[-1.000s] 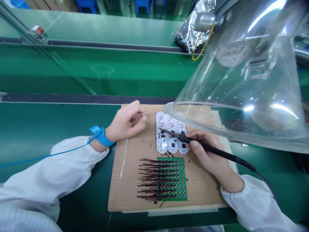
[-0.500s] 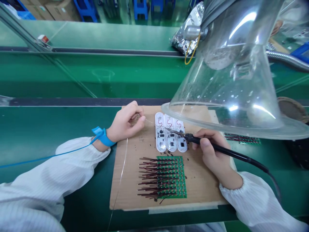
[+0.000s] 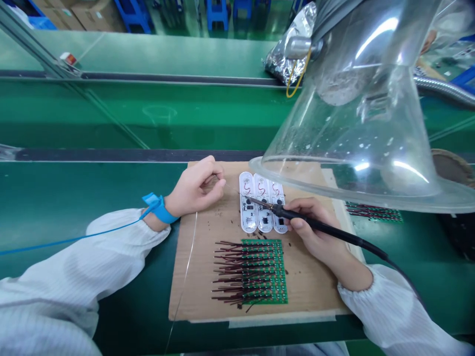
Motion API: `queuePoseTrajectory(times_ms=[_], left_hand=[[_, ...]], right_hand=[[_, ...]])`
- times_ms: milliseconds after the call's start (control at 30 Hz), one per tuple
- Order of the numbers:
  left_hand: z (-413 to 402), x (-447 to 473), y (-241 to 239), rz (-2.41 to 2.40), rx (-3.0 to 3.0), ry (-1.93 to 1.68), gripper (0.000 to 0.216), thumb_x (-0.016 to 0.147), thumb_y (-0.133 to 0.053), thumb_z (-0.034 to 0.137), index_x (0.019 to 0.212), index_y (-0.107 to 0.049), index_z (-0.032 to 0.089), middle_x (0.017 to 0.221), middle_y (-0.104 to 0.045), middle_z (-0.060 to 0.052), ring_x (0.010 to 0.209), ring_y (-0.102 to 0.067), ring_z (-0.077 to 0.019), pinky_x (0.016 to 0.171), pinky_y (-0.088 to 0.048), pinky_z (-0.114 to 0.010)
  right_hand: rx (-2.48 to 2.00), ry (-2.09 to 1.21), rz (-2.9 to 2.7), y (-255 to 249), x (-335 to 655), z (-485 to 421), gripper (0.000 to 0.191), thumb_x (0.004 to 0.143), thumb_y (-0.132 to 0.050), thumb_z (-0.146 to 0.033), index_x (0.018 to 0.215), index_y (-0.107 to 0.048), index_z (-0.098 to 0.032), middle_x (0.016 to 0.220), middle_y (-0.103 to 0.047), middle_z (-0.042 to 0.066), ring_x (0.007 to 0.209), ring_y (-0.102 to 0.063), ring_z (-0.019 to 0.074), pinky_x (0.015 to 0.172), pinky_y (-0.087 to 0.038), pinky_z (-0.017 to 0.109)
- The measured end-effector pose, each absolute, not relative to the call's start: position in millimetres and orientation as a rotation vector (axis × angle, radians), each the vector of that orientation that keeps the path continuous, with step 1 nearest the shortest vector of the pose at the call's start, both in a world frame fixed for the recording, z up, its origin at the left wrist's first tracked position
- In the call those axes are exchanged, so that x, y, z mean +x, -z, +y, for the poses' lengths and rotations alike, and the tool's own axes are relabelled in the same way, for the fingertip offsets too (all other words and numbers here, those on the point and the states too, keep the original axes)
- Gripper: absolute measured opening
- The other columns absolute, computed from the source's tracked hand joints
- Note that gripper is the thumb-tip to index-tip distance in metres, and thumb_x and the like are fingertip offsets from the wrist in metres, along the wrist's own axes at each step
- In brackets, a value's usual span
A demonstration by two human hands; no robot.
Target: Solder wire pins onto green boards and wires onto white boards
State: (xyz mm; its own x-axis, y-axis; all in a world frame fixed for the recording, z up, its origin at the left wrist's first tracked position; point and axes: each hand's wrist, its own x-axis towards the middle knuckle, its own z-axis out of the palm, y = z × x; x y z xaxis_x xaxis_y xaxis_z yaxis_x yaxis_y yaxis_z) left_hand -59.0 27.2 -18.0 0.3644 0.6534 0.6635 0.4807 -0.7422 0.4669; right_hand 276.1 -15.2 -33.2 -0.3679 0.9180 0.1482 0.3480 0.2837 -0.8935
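Observation:
My left hand [image 3: 200, 187] is closed in a pinch around thin solder wire [image 3: 192, 242], whose tail trails down past the cardboard's left side. A blue wrist strap [image 3: 160, 209] circles that wrist. In my right hand [image 3: 315, 227] is a black soldering iron [image 3: 315, 225], its tip over the leftmost of three white oblong modules [image 3: 248, 212]; whether it touches cannot be made out. The modules lie side by side with small chips and red wires showing. Below them lies a green circuit board panel [image 3: 278, 272] with rows of dark red and black wires pointing left.
A clear fume extractor hood [image 3: 349, 148] hangs over the upper right of the cardboard sheet [image 3: 200, 296]. More wired boards [image 3: 374, 211] lie right of the cardboard. A silver bag [image 3: 289, 44] rests on the shelf behind. A dark ledge [image 3: 129, 155] runs across the back.
My right hand has moved left with the soldering iron, bringing its tip from the middle module to the leftmost one. My left hand has barely shifted.

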Motion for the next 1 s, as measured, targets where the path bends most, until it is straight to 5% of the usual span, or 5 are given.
queuePoseTrajectory(times_ms=[667, 1000], left_hand=[[26.8, -57.2, 16.8, 1.104, 2.390, -1.284, 0.014, 0.090, -0.058, 0.010, 0.088, -0.050, 0.021, 0.070, -0.035, 0.006, 0.059, -0.036, -0.0105, 0.055, -0.029, -0.026], [27.7, -60.5, 21.2, 1.098, 2.264, -1.320, 0.018, 0.087, -0.056, 0.008, 0.098, -0.053, 0.021, 0.078, -0.038, 0.004, 0.060, -0.036, -0.0101, 0.055, -0.033, -0.025]], right_hand=[[-1.131, -1.038, -1.885, 27.0, 270.5, -12.4, 0.023, 0.099, -0.069, -0.042, 0.118, -0.069, -0.029, 0.100, -0.077, 0.003, 0.079, -0.073, 0.0163, 0.067, -0.058, 0.029], [-1.098, -1.056, -1.473, 24.2, 269.6, -11.0, 0.023, 0.105, -0.058, -0.047, 0.106, -0.069, -0.026, 0.070, -0.064, -0.001, 0.061, -0.062, 0.0144, 0.059, -0.051, 0.031]])
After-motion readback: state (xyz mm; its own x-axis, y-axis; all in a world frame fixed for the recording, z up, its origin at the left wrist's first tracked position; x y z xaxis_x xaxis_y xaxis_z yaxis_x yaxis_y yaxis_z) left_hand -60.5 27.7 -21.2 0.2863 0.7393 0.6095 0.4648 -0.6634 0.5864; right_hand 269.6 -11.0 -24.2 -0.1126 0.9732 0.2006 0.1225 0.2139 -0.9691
